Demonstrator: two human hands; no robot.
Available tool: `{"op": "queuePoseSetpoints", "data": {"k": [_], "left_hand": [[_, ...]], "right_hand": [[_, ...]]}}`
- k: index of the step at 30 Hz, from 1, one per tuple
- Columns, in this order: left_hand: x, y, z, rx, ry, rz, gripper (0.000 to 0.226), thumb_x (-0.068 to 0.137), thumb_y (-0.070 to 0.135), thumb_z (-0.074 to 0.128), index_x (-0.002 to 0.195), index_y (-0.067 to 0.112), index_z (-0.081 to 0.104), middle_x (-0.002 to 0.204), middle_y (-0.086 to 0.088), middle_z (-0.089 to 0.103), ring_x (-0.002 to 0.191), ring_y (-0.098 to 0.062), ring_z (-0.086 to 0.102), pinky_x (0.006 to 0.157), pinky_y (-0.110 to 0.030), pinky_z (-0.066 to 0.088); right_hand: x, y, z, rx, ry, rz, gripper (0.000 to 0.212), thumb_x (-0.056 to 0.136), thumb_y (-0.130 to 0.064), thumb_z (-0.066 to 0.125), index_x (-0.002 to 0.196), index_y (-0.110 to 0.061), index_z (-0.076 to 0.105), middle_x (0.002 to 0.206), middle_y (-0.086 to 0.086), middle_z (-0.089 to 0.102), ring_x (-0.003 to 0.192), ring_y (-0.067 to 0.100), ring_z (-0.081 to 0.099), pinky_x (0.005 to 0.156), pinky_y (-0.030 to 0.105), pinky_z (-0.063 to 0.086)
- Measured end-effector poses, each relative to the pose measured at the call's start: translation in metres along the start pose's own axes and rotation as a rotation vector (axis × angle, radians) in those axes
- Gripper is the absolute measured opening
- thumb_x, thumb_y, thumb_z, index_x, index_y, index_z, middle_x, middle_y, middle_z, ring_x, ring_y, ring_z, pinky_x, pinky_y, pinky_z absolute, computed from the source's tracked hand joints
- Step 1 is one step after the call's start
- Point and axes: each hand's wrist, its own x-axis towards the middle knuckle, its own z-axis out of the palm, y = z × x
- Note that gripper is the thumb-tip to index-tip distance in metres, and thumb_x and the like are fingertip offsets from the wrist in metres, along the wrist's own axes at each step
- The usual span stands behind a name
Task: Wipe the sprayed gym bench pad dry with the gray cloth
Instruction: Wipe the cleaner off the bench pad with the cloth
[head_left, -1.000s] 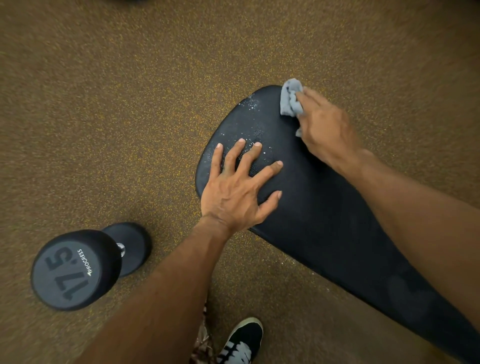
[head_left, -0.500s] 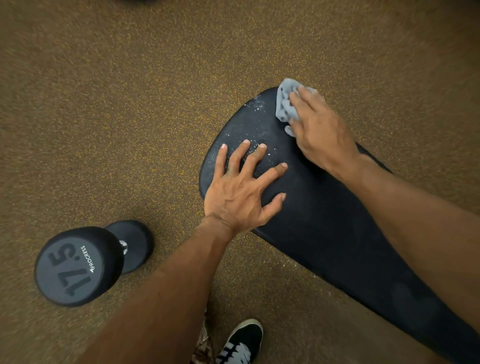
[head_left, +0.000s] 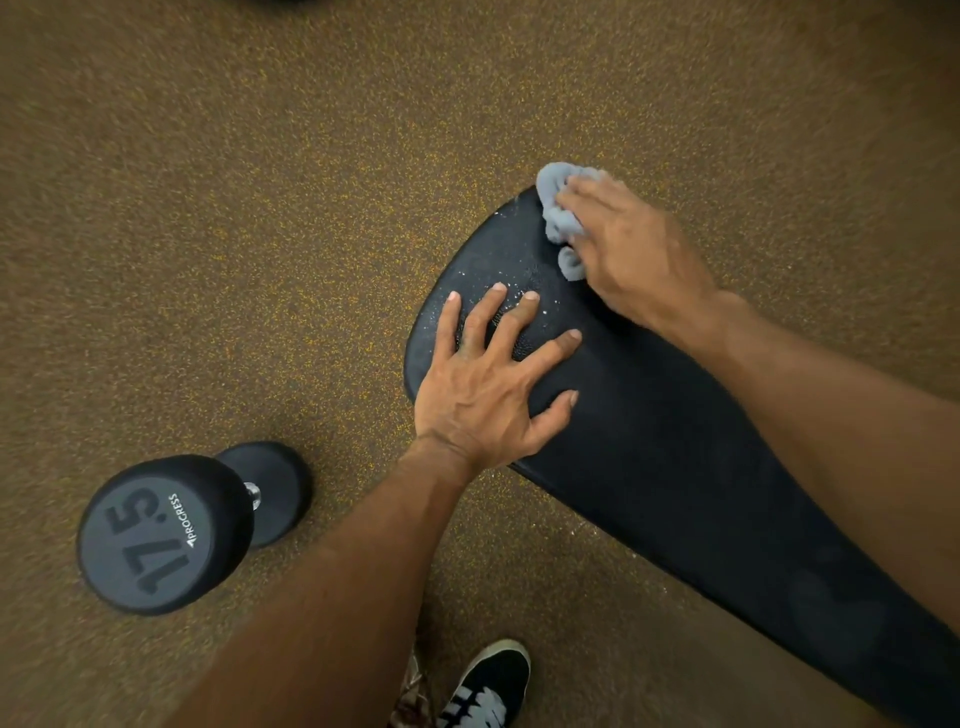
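The black bench pad (head_left: 675, 467) runs from the centre to the lower right, its rounded end pointing up and left. White spray droplets (head_left: 511, 244) speckle that end. My right hand (head_left: 634, 254) presses a crumpled gray cloth (head_left: 558, 213) onto the pad's far tip; part of the cloth lies under my fingers. My left hand (head_left: 493, 384) rests flat on the pad with fingers spread, just below and left of the cloth, holding nothing.
A black 17.5 dumbbell (head_left: 176, 525) lies on the brown speckled floor (head_left: 260, 208) at lower left, left of my left forearm. My black and white shoe (head_left: 483, 686) shows at the bottom edge under the pad's near side.
My right hand has slid the cloth a little leftward and down across the pad's tip. My left hand stays planted with fingers spread.
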Motion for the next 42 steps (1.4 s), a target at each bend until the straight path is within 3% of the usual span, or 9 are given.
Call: {"op": "queuePoseSetpoints", "data": {"k": [4,11,16,20,26,30,32,37,42], "left_hand": [[-0.001,0.000,-0.001,0.002,-0.003,0.004,0.056,0.088,0.066,0.049,0.138,0.042,0.057,0.150,-0.008,0.049,0.144,-0.038,0.036,0.118,-0.063,0.017],[-0.001,-0.001,-0.001,-0.012,0.016,0.009,0.055,0.087,0.065,0.051,0.136,0.041,0.059,0.149,-0.009,0.051,0.143,-0.039,0.037,0.117,-0.064,0.019],[-0.001,-0.001,-0.001,-0.013,0.000,0.004,0.056,0.087,0.065,0.051,0.137,0.041,0.058,0.150,-0.008,0.049,0.144,-0.038,0.035,0.117,-0.064,0.018],[-0.001,-0.001,-0.001,-0.016,0.000,0.007,0.055,0.087,0.066,0.051,0.136,0.042,0.058,0.147,-0.008,0.051,0.143,-0.039,0.037,0.118,-0.064,0.018],[-0.001,-0.001,-0.001,-0.012,-0.003,0.006,0.056,0.087,0.066,0.051,0.137,0.042,0.058,0.149,-0.008,0.050,0.144,-0.038,0.036,0.118,-0.064,0.018],[-0.001,0.000,0.000,-0.015,0.012,0.005,0.055,0.087,0.065,0.051,0.136,0.042,0.059,0.150,-0.007,0.050,0.144,-0.037,0.036,0.118,-0.063,0.018],[-0.001,0.000,0.001,-0.013,0.017,0.007,0.055,0.086,0.065,0.052,0.135,0.042,0.059,0.149,-0.007,0.050,0.144,-0.037,0.037,0.117,-0.063,0.019],[-0.001,0.000,0.001,-0.008,0.009,0.010,0.054,0.085,0.065,0.053,0.133,0.040,0.060,0.147,-0.009,0.051,0.143,-0.038,0.038,0.117,-0.064,0.020],[-0.003,-0.001,0.001,-0.032,0.025,0.001,0.053,0.084,0.064,0.055,0.129,0.036,0.064,0.145,-0.011,0.052,0.143,-0.038,0.038,0.118,-0.063,0.019]], "right_hand": [[0.029,-0.036,0.017,0.028,0.048,0.001,0.034,0.098,-0.020,0.046,0.127,-0.006,0.058,0.141,0.005,0.053,0.142,0.028,0.036,0.104,0.041,0.041],[-0.003,-0.015,-0.006,-0.041,-0.074,-0.191,0.043,0.094,-0.018,0.044,0.131,-0.004,0.059,0.142,0.014,0.055,0.138,0.030,0.045,0.115,0.037,0.032],[0.030,-0.014,-0.006,-0.078,-0.014,-0.007,0.032,0.096,-0.016,0.047,0.122,-0.006,0.061,0.138,0.011,0.054,0.128,0.029,0.049,0.101,0.042,0.044],[0.033,-0.045,0.018,0.027,-0.004,-0.089,0.033,0.095,-0.019,0.042,0.114,-0.005,0.065,0.125,0.009,0.061,0.124,0.029,0.052,0.095,0.042,0.048],[-0.017,-0.009,-0.009,-0.068,-0.087,-0.235,0.045,0.094,-0.018,0.036,0.130,-0.006,0.060,0.140,0.011,0.057,0.136,0.028,0.047,0.113,0.036,0.036],[0.000,0.014,-0.018,-0.062,-0.014,0.022,0.042,0.101,-0.021,0.039,0.139,-0.010,0.053,0.152,0.006,0.044,0.140,0.025,0.041,0.111,0.037,0.035],[0.011,0.001,-0.006,-0.009,0.047,0.057,0.040,0.100,-0.018,0.044,0.137,-0.008,0.055,0.149,0.009,0.048,0.138,0.027,0.042,0.111,0.038,0.037],[-0.021,-0.025,0.014,0.138,0.052,-0.081,0.038,0.093,-0.006,0.050,0.129,-0.001,0.061,0.139,0.013,0.057,0.135,0.031,0.048,0.113,0.029,0.031],[-0.070,0.007,-0.006,-0.022,-0.078,-0.204,0.042,0.094,-0.008,0.044,0.133,-0.005,0.059,0.144,0.011,0.054,0.140,0.026,0.044,0.117,0.037,0.033]]}}
